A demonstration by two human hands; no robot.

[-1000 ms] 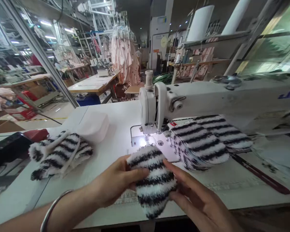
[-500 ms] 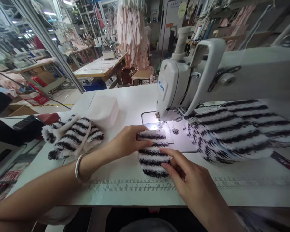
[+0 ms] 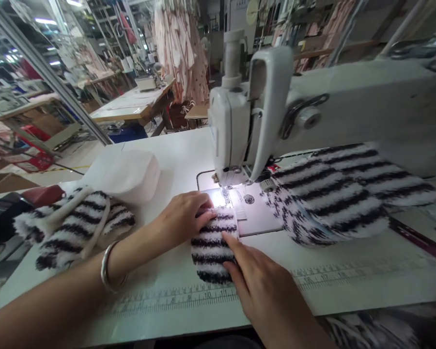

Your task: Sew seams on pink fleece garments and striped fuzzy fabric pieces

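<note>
A small black-and-white striped fluffy fabric piece (image 3: 215, 247) lies flat on the table just in front of the sewing machine's needle area (image 3: 225, 191). My left hand (image 3: 185, 215) pinches its upper left edge between thumb and fingers, close to the lit presser foot. On the right edge, my right hand (image 3: 257, 278) has its index finger on top of the fabric and its thumb at the side; its other fingers are curled under and partly hidden. The sewing machine (image 3: 232, 121) stands just beyond both hands.
Larger striped fabric pieces (image 3: 334, 194) are stacked under the machine arm at right, beside a dark red tool (image 3: 417, 240). At left lie a striped piece with pale straps (image 3: 76, 228) and a white padded stack (image 3: 127, 174). A printed ruler (image 3: 178, 298) runs along the front edge.
The camera view has turned right and tilted, so the scene shifts left. Both hands stay on the striped piece, which remains in front of the needle with little change.
</note>
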